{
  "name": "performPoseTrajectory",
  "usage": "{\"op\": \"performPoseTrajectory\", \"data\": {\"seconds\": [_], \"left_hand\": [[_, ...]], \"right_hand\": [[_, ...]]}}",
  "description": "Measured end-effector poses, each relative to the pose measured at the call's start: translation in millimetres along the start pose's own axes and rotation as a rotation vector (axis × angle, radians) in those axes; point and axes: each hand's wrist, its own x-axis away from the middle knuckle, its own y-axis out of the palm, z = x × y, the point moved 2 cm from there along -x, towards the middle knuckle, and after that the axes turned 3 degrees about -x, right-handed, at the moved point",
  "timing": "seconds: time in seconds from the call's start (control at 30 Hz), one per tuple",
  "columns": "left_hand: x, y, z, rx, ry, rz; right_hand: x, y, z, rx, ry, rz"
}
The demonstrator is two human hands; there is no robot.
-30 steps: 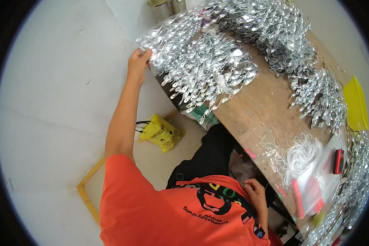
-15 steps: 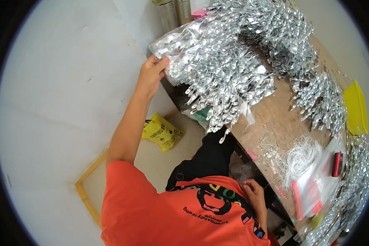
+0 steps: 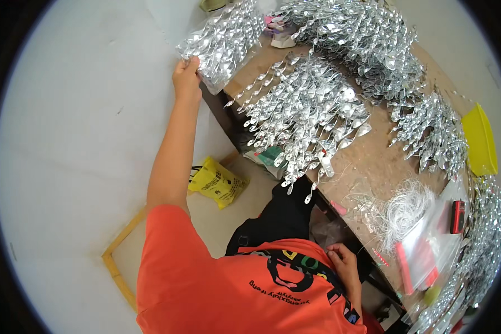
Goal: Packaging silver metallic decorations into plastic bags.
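Note:
My left hand (image 3: 187,73) grips the near edge of a clear plastic bag (image 3: 212,83) with many silver teardrop-shaped pieces in it. The bag is raised beside the table's far left corner. Right of it, a spread pile of silver strung pieces (image 3: 312,106) lies on the brown table (image 3: 373,161), some strands hanging over the front edge. A white tag (image 3: 325,165) sits on this pile. Close to my body at the table's front edge is my right hand (image 3: 346,264), fingers curled in and thumb against them. What it holds, if anything, cannot be made out.
More silver strands (image 3: 362,50) curve along the table's far side. Toward the right are a white thread tangle (image 3: 409,209), clear bags with a red strip (image 3: 417,261), a red-black device (image 3: 457,217) and a yellow container (image 3: 480,139). A yellow bag (image 3: 217,182) stands on the floor.
My left hand has drawn the bag up and to the left, off the silver pile, uncovering more of the pile and table. The right hand has hardly moved.

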Motion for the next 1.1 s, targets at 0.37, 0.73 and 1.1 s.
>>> {"op": "performPoseTrajectory", "data": {"seconds": [0.37,0.73,1.1], "left_hand": [[-52,-37,-89,0.066,-0.477,-0.032],[16,-55,-107,0.187,-0.554,0.36],[148,-9,-70,-0.316,-0.297,-0.118]], "right_hand": [[0,-1,-6,0.06,0.0,0.0],[-9,0,8,0.05,-0.003,-0.021],[-68,-14,150,0.498,-0.179,0.055]]}}
